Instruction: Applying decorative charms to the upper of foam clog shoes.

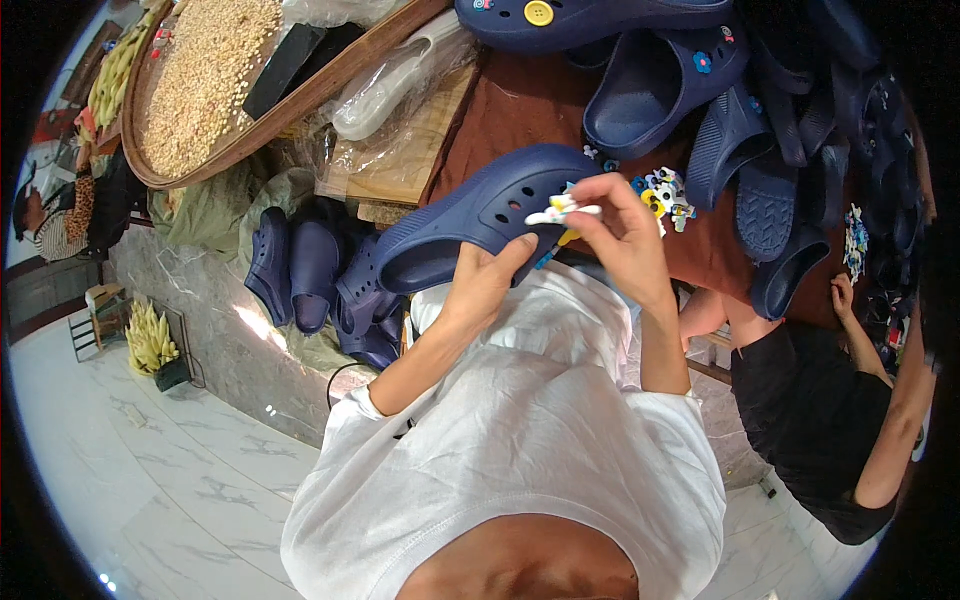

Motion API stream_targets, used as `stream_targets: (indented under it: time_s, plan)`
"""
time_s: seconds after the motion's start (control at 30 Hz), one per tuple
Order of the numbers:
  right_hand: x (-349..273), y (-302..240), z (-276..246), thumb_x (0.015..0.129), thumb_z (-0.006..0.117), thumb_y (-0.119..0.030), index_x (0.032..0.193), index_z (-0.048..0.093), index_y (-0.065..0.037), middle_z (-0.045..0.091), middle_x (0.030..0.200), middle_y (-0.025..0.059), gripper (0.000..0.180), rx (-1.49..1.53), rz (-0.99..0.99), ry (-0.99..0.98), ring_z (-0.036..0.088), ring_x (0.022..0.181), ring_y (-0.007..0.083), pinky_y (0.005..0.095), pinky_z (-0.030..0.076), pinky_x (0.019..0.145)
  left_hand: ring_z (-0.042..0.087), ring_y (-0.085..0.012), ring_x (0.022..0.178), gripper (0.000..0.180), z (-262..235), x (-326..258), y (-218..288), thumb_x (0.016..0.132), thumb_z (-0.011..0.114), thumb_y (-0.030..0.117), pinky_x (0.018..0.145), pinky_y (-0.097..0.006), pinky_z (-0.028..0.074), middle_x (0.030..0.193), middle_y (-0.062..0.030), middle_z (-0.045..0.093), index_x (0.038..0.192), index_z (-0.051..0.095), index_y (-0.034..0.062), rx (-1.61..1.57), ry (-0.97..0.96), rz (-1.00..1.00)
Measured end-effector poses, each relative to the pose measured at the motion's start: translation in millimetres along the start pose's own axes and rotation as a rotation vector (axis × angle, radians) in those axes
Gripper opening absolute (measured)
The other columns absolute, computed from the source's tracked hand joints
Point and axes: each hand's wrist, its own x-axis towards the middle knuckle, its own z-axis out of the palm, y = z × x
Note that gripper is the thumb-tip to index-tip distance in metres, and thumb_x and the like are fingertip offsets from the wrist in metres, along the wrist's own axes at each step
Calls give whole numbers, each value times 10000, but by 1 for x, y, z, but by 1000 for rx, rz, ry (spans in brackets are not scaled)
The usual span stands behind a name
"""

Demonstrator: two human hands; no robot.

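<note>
A navy foam clog (455, 205) with round holes in its upper lies across my lap, toe toward the right. My left hand (485, 285) is closed on its near rim, thumb pressed on the upper. Above the holes near the toe, my right hand (630, 240) pinches a small white-and-yellow shoe charm (560, 213). Whether the charm touches the clog I cannot tell. A bit of blue and yellow shows under my right fingers at the clog's edge. Just right of that hand, a pile of colourful charms (665, 198) rests on the brown cloth (520, 105).
Several navy clogs (640, 95) crowd the table's far right, some with charms. More clogs (312, 270) stand at left. A wooden tray of grain (205, 80) and a white clog in plastic (385, 85) are at upper left. A person in black (810, 420) sits at right.
</note>
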Motion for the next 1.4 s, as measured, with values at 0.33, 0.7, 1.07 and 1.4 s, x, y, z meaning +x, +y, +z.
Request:
stream_targets:
  time_s: [0.33, 0.7, 1.07, 1.4]
  plan:
    - [8, -13, 21, 802, 682, -34, 993, 677, -6, 604, 931, 60, 194, -397, -135, 45, 626, 788, 132, 239, 492, 662, 572, -144, 1040, 362, 6, -4, 5, 870, 581, 20, 918, -292, 463, 1153, -67, 579, 1223, 507, -5, 33, -56, 97]
    - [5, -13, 27, 779, 629, 51, 1051, 677, -43, 564, 964, 112, 292, -503, -257, 33, 624, 825, 262, 342, 495, 726, 584, -116, 950, 317, 10, 4, -1, 882, 660, 157, 817, -263, 489, 1066, -55, 615, 1146, 573, 4, 150, 116, 171]
    - [8, -11, 34, 775, 587, 94, 1089, 646, -48, 556, 1023, 124, 349, -529, -374, 94, 610, 890, 282, 357, 499, 734, 619, -135, 894, 296, 3, 20, 2, 826, 665, 114, 777, -268, 507, 1021, -54, 627, 1093, 578, 20, -39, 235, 53]
    - [-10, -3, -6, 861, 586, 9, 975, 693, -51, 604, 936, 77, 168, -486, -297, 384, 596, 861, 180, 262, 470, 721, 650, -174, 862, 330, 6, 23, 13, 817, 643, 151, 767, -302, 543, 986, -96, 636, 1103, 549, 17, -122, 295, -61]
